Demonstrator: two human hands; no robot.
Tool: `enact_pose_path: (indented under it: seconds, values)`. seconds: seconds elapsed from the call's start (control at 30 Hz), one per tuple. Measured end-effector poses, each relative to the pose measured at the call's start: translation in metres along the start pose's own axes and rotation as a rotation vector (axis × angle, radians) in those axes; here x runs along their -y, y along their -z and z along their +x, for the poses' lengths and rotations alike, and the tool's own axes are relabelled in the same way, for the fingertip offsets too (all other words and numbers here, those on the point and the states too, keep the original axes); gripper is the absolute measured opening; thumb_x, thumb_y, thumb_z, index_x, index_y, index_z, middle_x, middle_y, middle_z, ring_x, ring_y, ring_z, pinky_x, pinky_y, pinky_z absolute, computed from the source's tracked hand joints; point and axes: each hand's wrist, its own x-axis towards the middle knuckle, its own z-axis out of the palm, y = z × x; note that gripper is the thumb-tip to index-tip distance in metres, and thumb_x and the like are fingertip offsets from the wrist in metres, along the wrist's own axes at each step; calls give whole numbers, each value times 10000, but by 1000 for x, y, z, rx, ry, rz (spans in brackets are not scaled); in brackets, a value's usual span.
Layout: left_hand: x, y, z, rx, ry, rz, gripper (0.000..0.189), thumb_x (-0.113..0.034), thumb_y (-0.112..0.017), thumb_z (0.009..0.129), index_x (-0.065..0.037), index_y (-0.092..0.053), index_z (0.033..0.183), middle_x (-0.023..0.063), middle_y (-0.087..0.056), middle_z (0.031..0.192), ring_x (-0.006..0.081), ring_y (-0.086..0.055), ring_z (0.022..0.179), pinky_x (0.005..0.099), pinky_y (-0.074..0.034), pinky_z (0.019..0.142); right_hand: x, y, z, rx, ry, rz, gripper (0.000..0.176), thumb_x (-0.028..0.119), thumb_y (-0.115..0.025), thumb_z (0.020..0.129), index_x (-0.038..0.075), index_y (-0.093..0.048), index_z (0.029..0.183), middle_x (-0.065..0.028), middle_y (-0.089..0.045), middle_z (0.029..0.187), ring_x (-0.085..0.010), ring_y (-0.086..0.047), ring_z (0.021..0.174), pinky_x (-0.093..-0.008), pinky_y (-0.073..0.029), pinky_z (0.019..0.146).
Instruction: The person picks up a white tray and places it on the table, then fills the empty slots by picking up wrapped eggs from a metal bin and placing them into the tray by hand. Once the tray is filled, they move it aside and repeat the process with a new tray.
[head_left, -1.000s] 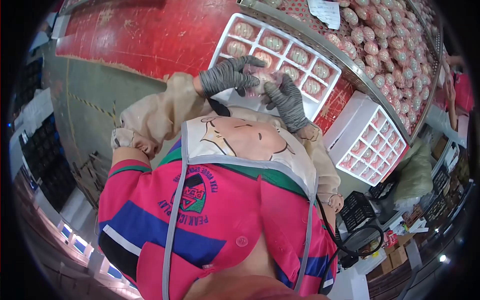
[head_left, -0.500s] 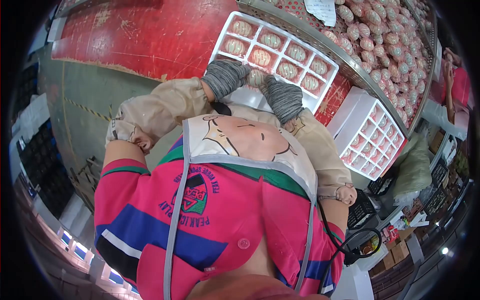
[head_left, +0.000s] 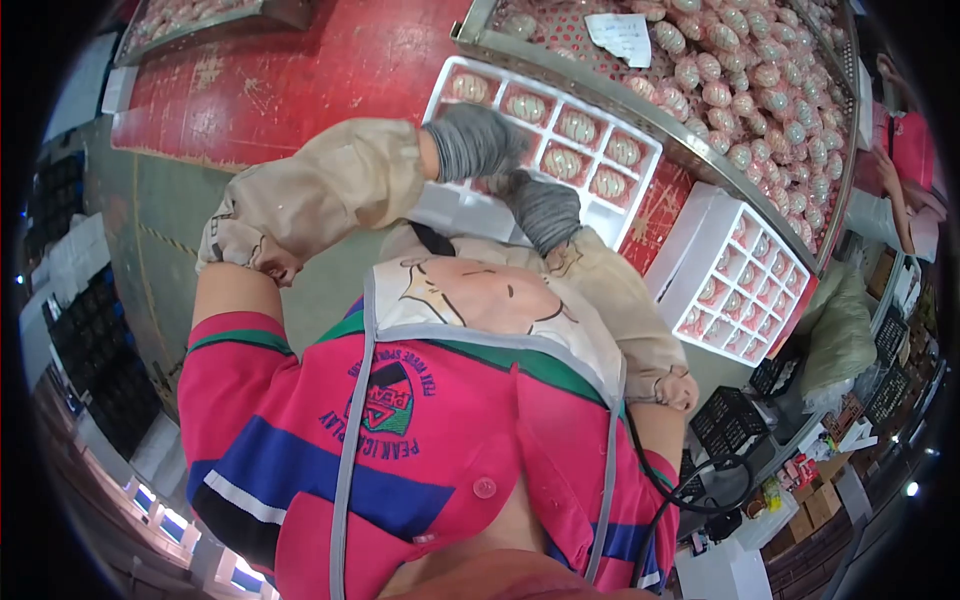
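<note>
A white divided tray (head_left: 641, 206) lies on the red table, with pale round items (head_left: 577, 126) in pinkish see-through wrapping in its cells. My left hand (head_left: 476, 143), in a grey knit glove, is over the tray's left cells, its fingertips blurred. Close beside it, my right hand (head_left: 543, 208), in the same kind of glove, bends its fingers down at the near row. A bit of pinkish wrapping (head_left: 491, 184) shows between the two hands. What the fingers hold is mostly hidden.
A perforated metal bin (head_left: 573, 62) heaped with wrapped round items borders the tray, with a paper note (head_left: 619, 39) on it. To the right stands a filled white box (head_left: 685, 262). Another metal bin (head_left: 215, 32) is far left. Another person's arm (head_left: 893, 195) shows at right.
My left hand has moved farther over the tray, and my right hand has shifted left and closer to me. The view has shifted, showing the far-left bin. The round item between my hands is now mostly covered.
</note>
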Motion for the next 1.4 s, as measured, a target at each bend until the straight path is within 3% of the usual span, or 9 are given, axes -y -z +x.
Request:
enact_pose_path:
  seconds: [0.1,0.63,0.8,0.87,1.0,1.07,1.13,1.23,1.4]
  values:
    - [34,49,62,-617,34,-62,334,-343,-598,839,-87,-629,1051,97,-653,844,214,-637,720,344,-503,630,-7,-8,0,-4,20,-52,370,350,-363,928,67,-577,1029,-139,-662,907,-314,-648,815,-486,-487,659]
    - [74,106,125,34,203,577,339,-274,-687,709,-90,-655,991,116,-660,994,224,-618,1003,352,-471,851,-63,-18,-85,-560,-45,481,252,241,-599,865,83,-617,1061,-151,-658,922,-309,-649,807,-368,-514,697]
    - [29,113,39,-541,108,-889,265,-192,-459,905,-87,-606,1098,73,-642,981,179,-603,962,294,-469,799,-64,-2,-98,-696,-83,662,210,173,-605,866,58,-621,1041,-135,-669,898,-242,-672,734,-322,-521,657]
    - [0,81,11,-429,48,-1023,313,-348,-583,878,-98,-631,1061,32,-612,748,121,-602,634,274,-485,559,-57,10,-106,-726,-94,731,194,118,-609,861,36,-623,1036,-125,-672,867,-190,-668,701,-296,-515,624]
    - [-41,-46,6,-194,309,-1233,193,-263,-615,867,-71,-612,887,-2,-560,662,87,-546,499,237,-450,455,-62,2,-110,-872,-75,768,233,129,-609,870,56,-610,1091,-58,-629,718,-88,-594,590,-243,-487,557]
    - [-57,-74,7,-123,422,-1357,188,-240,-610,871,-62,-583,818,-4,-561,663,92,-550,497,242,-452,453,-56,3,-113,-825,17,299,253,160,-639,847,98,-617,1091,-71,-621,682,-144,-602,569,-269,-488,554]
    - [-57,-77,9,-51,462,-1293,173,-228,-617,862,-59,-604,900,45,-589,685,130,-590,566,282,-479,500,-54,-1,-109,-671,-50,311,335,287,-632,846,126,-586,1136,-106,-627,678,-231,-624,584,-345,-485,543]
    - [-68,-78,0,-711,61,-573,349,-250,-653,803,-125,-595,1124,105,-635,787,231,-630,721,353,-498,610,-58,-7,-95,-198,-195,-18,466,444,-483,887,106,-505,1207,-149,-648,731,-313,-634,634,-435,-464,523]
    - [-54,-79,8,-283,24,-310,374,-334,-632,793,-170,-603,1128,93,-662,812,275,-643,727,410,-489,620,-63,-11,-78,-269,-137,-134,422,457,-486,886,98,-542,1101,-152,-620,634,-323,-622,585,-454,-449,500]
